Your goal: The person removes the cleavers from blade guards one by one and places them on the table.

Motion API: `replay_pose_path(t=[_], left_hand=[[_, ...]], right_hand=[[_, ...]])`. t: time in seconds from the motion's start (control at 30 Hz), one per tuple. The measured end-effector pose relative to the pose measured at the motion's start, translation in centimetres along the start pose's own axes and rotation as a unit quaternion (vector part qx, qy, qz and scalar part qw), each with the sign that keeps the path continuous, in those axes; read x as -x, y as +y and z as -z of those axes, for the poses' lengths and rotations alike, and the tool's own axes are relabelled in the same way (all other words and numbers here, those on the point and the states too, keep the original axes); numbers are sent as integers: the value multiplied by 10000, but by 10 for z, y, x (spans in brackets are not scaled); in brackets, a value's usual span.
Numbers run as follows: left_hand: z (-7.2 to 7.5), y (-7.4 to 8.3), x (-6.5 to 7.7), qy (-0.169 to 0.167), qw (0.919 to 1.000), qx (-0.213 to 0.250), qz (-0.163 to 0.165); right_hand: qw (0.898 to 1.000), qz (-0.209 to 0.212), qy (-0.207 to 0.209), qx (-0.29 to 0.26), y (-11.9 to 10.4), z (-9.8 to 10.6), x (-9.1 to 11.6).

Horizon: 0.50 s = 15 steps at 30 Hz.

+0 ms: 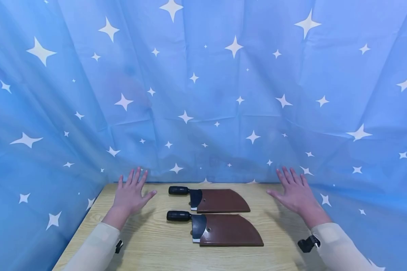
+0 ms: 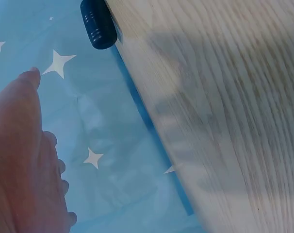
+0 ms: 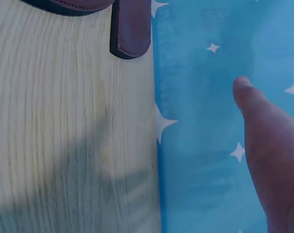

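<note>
Two cleavers in brown leather sheaths lie side by side on the table, black handles pointing left. The far cleaver (image 1: 224,200) is close to the table's back edge; the near cleaver (image 1: 232,230) lies just in front of it. Both blades are hidden by the sheaths except for a thin bright strip by the handle. My left hand (image 1: 130,195) is held left of the handles with fingers spread, holding nothing. On the other side, my right hand (image 1: 295,195) is spread the same way, beyond the rounded sheath ends. In the left wrist view one black handle (image 2: 98,24) shows at the top.
The pale wooden table (image 1: 149,244) ends at a blue cloth (image 1: 210,94) with white stars, which hangs behind it and along the sides. Shadows of both hands fall on the wood. A small black device (image 1: 308,244) is strapped at the right wrist.
</note>
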<state>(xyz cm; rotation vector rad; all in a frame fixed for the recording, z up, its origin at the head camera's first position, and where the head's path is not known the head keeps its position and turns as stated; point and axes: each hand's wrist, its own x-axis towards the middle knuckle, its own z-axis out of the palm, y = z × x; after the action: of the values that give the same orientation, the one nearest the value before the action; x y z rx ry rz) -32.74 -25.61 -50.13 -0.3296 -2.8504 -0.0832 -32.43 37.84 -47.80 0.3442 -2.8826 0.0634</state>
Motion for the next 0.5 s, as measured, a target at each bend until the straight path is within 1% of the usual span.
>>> replay_pose_path(t=[0.07, 0.2, 0.33, 0.43, 0.5], left_hand=[[0, 1, 1, -2, 10000, 1, 9], [0, 3, 3, 113, 9999, 45, -35], [-3, 8, 5, 327, 9992, 95, -206], [-5, 14, 6, 419, 9983, 215, -356], [-8, 17, 7, 424, 9976, 321, -435]], right_hand=[[10000, 9, 27, -8, -1, -1, 2], [9998, 50, 177, 43, -5, -5, 5], [9979, 204, 604, 145, -10, -8, 8], [9956, 333, 874, 20, -15, -11, 11], [9946, 372, 943, -213, -18, -15, 13]])
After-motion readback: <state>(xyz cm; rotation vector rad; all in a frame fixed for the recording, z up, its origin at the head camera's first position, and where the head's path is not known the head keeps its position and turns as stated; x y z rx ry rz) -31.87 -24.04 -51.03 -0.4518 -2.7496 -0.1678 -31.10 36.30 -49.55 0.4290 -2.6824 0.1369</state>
